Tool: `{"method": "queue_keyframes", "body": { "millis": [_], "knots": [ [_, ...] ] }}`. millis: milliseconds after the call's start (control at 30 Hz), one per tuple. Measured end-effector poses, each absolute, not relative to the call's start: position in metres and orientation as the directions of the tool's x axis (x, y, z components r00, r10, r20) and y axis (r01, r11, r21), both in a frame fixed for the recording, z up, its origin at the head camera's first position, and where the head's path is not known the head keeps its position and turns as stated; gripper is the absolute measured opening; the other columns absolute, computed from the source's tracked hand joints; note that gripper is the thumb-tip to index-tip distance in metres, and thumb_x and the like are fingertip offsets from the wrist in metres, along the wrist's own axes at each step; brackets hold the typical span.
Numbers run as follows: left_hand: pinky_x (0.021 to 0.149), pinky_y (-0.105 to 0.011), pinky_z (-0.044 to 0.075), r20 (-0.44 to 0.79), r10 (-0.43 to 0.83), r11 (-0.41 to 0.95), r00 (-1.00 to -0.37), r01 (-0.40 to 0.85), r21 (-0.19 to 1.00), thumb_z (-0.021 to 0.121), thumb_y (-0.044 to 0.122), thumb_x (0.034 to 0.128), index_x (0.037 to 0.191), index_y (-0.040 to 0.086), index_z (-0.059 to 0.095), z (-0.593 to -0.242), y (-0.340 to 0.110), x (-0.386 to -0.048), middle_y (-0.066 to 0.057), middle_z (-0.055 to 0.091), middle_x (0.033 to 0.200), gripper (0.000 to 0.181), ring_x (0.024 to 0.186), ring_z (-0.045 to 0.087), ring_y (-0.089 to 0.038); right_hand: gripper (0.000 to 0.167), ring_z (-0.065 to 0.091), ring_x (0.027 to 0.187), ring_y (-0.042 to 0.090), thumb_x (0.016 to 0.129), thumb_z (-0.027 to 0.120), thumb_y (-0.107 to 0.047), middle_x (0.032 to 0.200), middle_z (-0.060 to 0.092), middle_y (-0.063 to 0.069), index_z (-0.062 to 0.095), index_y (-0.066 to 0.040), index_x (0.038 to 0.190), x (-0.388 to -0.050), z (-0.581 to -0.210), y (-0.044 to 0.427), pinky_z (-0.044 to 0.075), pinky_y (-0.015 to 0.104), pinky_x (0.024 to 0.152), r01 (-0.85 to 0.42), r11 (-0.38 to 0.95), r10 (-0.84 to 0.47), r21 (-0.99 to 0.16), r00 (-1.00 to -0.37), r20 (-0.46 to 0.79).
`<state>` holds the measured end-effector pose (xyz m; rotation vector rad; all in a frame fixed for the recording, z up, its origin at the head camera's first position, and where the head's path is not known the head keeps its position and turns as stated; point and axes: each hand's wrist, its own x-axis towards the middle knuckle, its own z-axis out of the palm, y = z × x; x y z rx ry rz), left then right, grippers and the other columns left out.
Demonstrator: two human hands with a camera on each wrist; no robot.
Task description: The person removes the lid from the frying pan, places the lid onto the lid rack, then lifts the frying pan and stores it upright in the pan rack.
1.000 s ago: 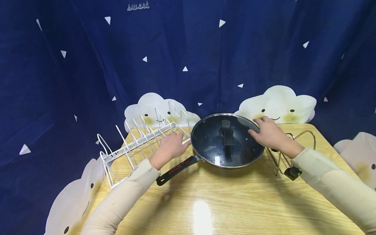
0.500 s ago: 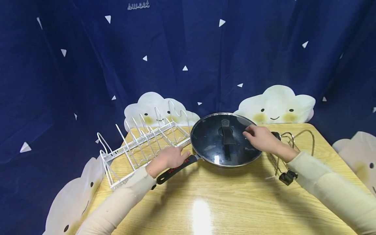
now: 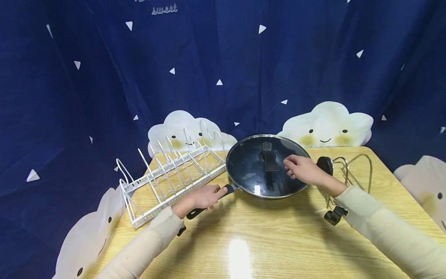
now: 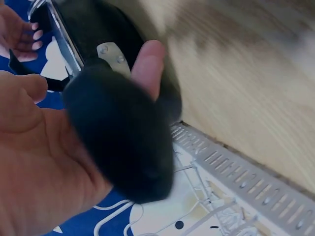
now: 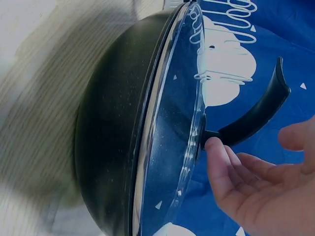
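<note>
A dark wok (image 5: pixel 113 123) with a clear glass lid (image 3: pixel 244 162) stands on the table. My left hand (image 3: pixel 204 197) grips the wok's black handle (image 3: pixel 228 189); the left wrist view shows the handle (image 4: pixel 118 137) across the palm, a fingertip on its far side and the thumb apart from it. My right hand (image 3: pixel 301 169) hovers over the lid's right side, holding nothing, thumb spread from the fingers. In the right wrist view its fingertips are close to the base of the upright black lid handle (image 5: pixel 258 115); whether they touch it I cannot tell.
A white wire rack (image 3: pixel 181 190) with upright dividers stands left of the wok, close to the left hand. Right of the wok is a metal wire stand (image 3: pixel 345 170) with a black rounded piece (image 3: pixel 325 165). A blue curtain (image 3: pixel 223 50) hangs behind the wooden table (image 3: pixel 278 240).
My left hand has come from the white rack down to the wok handle and taken hold of it. The right hand has moved from the lid's right rim inward toward the lid handle.
</note>
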<state>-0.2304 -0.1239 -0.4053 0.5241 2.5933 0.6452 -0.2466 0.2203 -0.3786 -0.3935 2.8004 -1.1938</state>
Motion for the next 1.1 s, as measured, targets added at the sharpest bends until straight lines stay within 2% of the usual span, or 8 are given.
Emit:
{"method": "queue_keyframes", "body": {
  "millis": [100, 200, 367, 500, 667, 733, 933, 1100],
  "knots": [
    [0.059, -0.033, 0.049, -0.299, 0.464, 0.776, -0.834, 0.221, 0.590, 0.031, 0.046, 0.1019, 0.094, 0.008, 0.055, -0.409, -0.126, -0.230, -0.011, 0.062, 0.080, 0.046, 0.068, 0.068, -0.027, 0.037, 0.062, 0.081, 0.025, 0.103, 0.038, -0.024, 0.098, 0.058, 0.018, 0.054, 0.008, 0.112, -0.247, -0.380, 0.218, 0.053, 0.033, 0.068, -0.178, 0.641, -0.252, -0.747, -0.968, 0.014],
    [0.058, -0.039, 0.054, -0.293, 0.467, 0.739, -0.834, 0.187, 0.647, 0.034, 0.043, 0.1018, 0.099, 0.006, 0.055, -0.413, -0.128, -0.229, -0.018, 0.063, 0.083, 0.043, 0.066, 0.067, -0.033, 0.038, 0.063, 0.084, 0.024, 0.104, 0.037, -0.025, 0.100, 0.058, 0.020, 0.053, 0.009, 0.112, -0.246, -0.380, 0.215, 0.055, 0.033, 0.070, -0.143, 0.583, -0.249, -0.800, -0.969, -0.008],
    [0.056, -0.043, 0.055, -0.268, 0.475, 0.706, -0.838, 0.181, 0.685, 0.039, 0.041, 0.1013, 0.103, 0.006, 0.054, -0.421, -0.131, -0.229, -0.023, 0.062, 0.080, 0.038, 0.062, 0.066, -0.039, 0.046, 0.065, 0.081, 0.021, 0.104, 0.035, -0.027, 0.096, 0.058, 0.021, 0.046, 0.016, 0.116, -0.247, -0.381, 0.209, 0.056, 0.034, 0.072, -0.039, 0.401, -0.257, -0.915, -0.964, -0.072],
    [0.054, -0.047, 0.055, -0.244, 0.489, 0.681, -0.837, 0.193, 0.706, 0.041, 0.040, 0.1009, 0.105, 0.006, 0.054, -0.426, -0.133, -0.230, -0.023, 0.062, 0.076, 0.037, 0.058, 0.064, -0.040, 0.052, 0.065, 0.078, 0.017, 0.104, 0.033, -0.030, 0.096, 0.056, 0.018, 0.037, 0.018, 0.124, -0.249, -0.381, 0.206, 0.056, 0.034, 0.073, 0.068, 0.278, -0.279, -0.958, -0.949, -0.148],
    [0.042, -0.034, 0.048, -0.229, 0.503, 0.674, -0.833, 0.212, 0.708, 0.040, 0.042, 0.1010, 0.095, 0.010, 0.053, -0.429, -0.133, -0.231, -0.022, 0.060, 0.066, 0.035, 0.043, 0.055, -0.026, 0.059, 0.066, 0.084, 0.022, 0.103, 0.030, -0.037, 0.115, 0.051, 0.036, 0.027, 0.017, 0.127, -0.251, -0.381, 0.204, 0.055, 0.036, 0.077, 0.169, 0.161, -0.343, -0.972, -0.914, -0.215],
    [0.040, -0.029, 0.044, -0.228, 0.501, 0.678, -0.835, 0.215, 0.703, 0.039, 0.042, 0.1013, 0.090, 0.010, 0.053, -0.430, -0.133, -0.232, -0.020, 0.059, 0.062, 0.037, 0.040, 0.051, -0.021, 0.056, 0.066, 0.085, 0.024, 0.103, 0.030, -0.037, 0.116, 0.051, 0.038, 0.027, 0.015, 0.124, -0.252, -0.381, 0.202, 0.055, 0.037, 0.078, 0.199, 0.117, -0.364, -0.973, -0.903, -0.229],
    [0.039, -0.027, 0.042, -0.229, 0.499, 0.680, -0.836, 0.214, 0.701, 0.039, 0.038, 0.1021, 0.082, 0.007, 0.052, -0.432, -0.132, -0.234, -0.015, 0.055, 0.056, 0.039, 0.037, 0.049, -0.017, 0.046, 0.068, 0.082, 0.024, 0.104, 0.029, -0.037, 0.098, 0.063, 0.021, 0.036, 0.007, 0.115, -0.256, -0.380, 0.198, 0.055, 0.037, 0.078, 0.294, -0.013, -0.386, -0.956, -0.883, -0.267],
    [0.038, -0.027, 0.041, -0.268, 0.513, 0.629, -0.816, 0.145, 0.764, 0.040, 0.035, 0.1021, 0.085, 0.000, 0.053, -0.434, -0.134, -0.237, -0.007, 0.049, 0.052, 0.041, 0.037, 0.044, -0.013, 0.047, 0.067, 0.084, 0.027, 0.103, 0.031, -0.038, 0.096, 0.063, 0.017, 0.035, 0.006, 0.117, -0.258, -0.380, 0.195, 0.055, 0.037, 0.078, 0.374, -0.139, -0.406, -0.917, -0.866, -0.292]
  ]
}}
